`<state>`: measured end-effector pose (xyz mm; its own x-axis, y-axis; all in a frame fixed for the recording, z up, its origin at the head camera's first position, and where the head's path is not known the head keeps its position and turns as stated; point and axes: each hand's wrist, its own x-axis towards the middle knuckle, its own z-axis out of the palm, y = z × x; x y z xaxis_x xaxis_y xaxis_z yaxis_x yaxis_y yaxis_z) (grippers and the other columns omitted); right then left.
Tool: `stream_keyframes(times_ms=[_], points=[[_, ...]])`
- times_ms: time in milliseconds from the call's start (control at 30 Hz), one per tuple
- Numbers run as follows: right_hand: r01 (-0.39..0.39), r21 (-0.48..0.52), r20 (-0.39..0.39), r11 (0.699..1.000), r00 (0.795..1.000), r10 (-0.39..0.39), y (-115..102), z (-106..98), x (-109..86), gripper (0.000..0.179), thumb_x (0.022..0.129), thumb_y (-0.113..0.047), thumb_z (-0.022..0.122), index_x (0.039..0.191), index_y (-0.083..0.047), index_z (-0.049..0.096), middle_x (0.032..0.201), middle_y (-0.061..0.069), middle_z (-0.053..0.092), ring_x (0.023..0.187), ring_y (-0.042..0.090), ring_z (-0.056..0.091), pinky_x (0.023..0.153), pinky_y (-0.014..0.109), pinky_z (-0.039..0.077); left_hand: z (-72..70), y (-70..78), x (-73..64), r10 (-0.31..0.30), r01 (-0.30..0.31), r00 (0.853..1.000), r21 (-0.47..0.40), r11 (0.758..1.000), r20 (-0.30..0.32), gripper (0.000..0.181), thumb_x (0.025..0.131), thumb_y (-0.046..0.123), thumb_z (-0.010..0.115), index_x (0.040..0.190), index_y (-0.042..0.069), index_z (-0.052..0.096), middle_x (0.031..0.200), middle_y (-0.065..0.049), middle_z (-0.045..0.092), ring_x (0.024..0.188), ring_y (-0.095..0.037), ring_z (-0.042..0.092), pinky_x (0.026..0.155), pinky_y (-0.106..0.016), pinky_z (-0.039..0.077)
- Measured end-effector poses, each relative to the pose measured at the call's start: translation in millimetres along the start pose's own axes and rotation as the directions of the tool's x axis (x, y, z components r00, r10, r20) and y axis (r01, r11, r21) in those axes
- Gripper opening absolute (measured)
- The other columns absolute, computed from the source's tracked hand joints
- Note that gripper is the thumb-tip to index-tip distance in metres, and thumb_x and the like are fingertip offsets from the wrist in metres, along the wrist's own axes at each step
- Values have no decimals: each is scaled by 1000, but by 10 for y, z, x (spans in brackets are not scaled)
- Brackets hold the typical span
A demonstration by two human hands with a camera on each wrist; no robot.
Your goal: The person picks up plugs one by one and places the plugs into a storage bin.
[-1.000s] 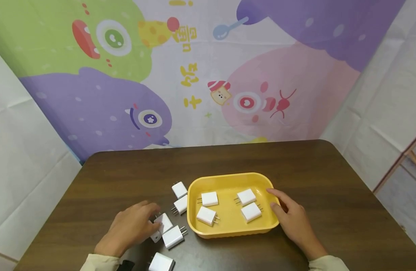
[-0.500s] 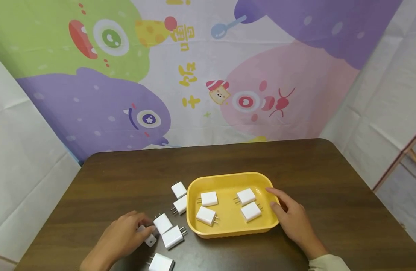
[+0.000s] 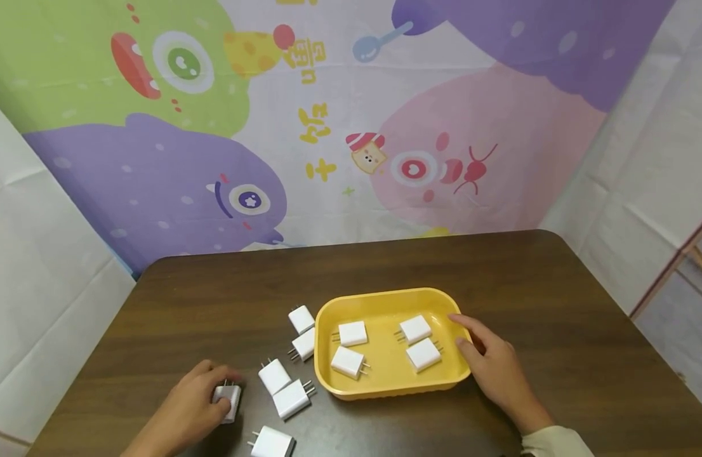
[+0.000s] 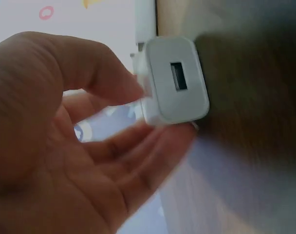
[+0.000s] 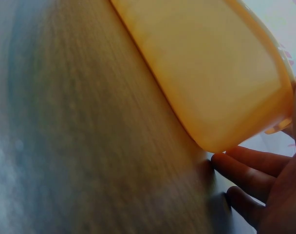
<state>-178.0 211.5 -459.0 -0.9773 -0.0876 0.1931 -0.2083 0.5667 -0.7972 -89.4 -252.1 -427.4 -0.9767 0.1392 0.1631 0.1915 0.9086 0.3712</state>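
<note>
Low at the left in the head view, my left hand (image 3: 185,406) pinches a white USB charger (image 3: 228,401) between thumb and fingers. The left wrist view shows the USB port of this charger (image 4: 179,80), close to the tabletop. My right hand (image 3: 499,371) grips the right end of a yellow plastic tray (image 3: 391,387), thumb and forefinger over the rim. In the right wrist view other fingers (image 5: 248,173) lie by the tray's outer wall (image 5: 206,73). Inside the tray are several white chargers, among them one at the front left (image 3: 348,362) and one at the back right (image 3: 415,329).
Left of the tray, several more chargers lie on the dark wooden table (image 3: 214,304): a pair against the tray's side (image 3: 301,320), a pair nearer the left hand (image 3: 291,400), and one at the front edge of view (image 3: 272,442). A cartoon-printed cloth (image 3: 339,209) hangs behind.
My left hand has drawn one charger leftward, away from the two beside it, and turned it so its prongs point away. The right hand stays on the tray.
</note>
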Motion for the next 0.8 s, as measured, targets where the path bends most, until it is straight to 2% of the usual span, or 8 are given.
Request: stream_keyframes(times_ms=[67,133,200,300,400,533,600,800], points=[[1,-6,-1,1000,1000,-1,-1,-1,3,34,100,-19,60,134,-21,63,132,9,63,99,18,60,80,28,50,17,-53,-27,105,-105,994,20,994,-32,50,64,-9,68,101,23,75,99,9,60,84,-9,53,70,-31,46],[3,-10,-3,1000,1000,-3,1,-2,4,34,100,-19,60,134,-21,64,132,8,63,100,18,60,80,28,50,26,-100,-47,206,-204,978,45,978,-39,59,60,-16,63,104,22,75,104,6,61,91,-13,56,73,-32,49],[6,-5,-4,1000,1000,-6,5,-4,3,34,100,-18,60,134,-21,64,131,8,63,99,18,60,80,28,50,26,-127,-55,258,-255,966,74,964,-23,66,59,-19,60,109,21,75,108,3,61,96,-18,59,76,-37,51],[11,-2,-10,1000,1000,-11,8,-13,6,34,101,-18,60,134,-21,64,132,8,63,102,18,60,80,27,50,-3,-129,-52,227,-230,973,87,969,36,65,62,-17,64,116,19,74,110,-1,62,100,-25,59,81,-45,51],[16,-11,-14,1000,1000,-16,9,-18,10,34,100,-18,60,134,-22,64,133,8,63,105,18,60,82,27,50,-49,-97,-43,101,-110,988,78,991,114,50,71,-4,78,117,16,73,113,-4,62,103,-29,59,83,-50,51],[10,-16,-6,1000,1000,-10,7,-13,7,34,100,-18,61,134,-22,64,133,8,63,105,18,60,82,28,50,-79,-43,-38,-68,47,979,114,992,195,51,71,23,90,117,16,70,115,-6,61,106,-31,60,77,-53,53],[3,-15,-2,1000,1000,-3,7,-9,4,34,100,-18,61,134,-22,64,133,9,63,104,18,60,82,29,51,-58,-13,-44,-70,44,981,142,989,181,54,69,30,90,118,19,70,114,-2,61,104,-28,60,71,-50,54],[-8,-13,3,1000,1000,9,11,2,6,34,100,-19,60,135,-23,63,134,8,62,107,18,60,83,31,51,25,61,-45,97,-106,994,201,974,53,48,67,28,91,112,24,73,99,8,58,90,-16,59,65,-37,52]])
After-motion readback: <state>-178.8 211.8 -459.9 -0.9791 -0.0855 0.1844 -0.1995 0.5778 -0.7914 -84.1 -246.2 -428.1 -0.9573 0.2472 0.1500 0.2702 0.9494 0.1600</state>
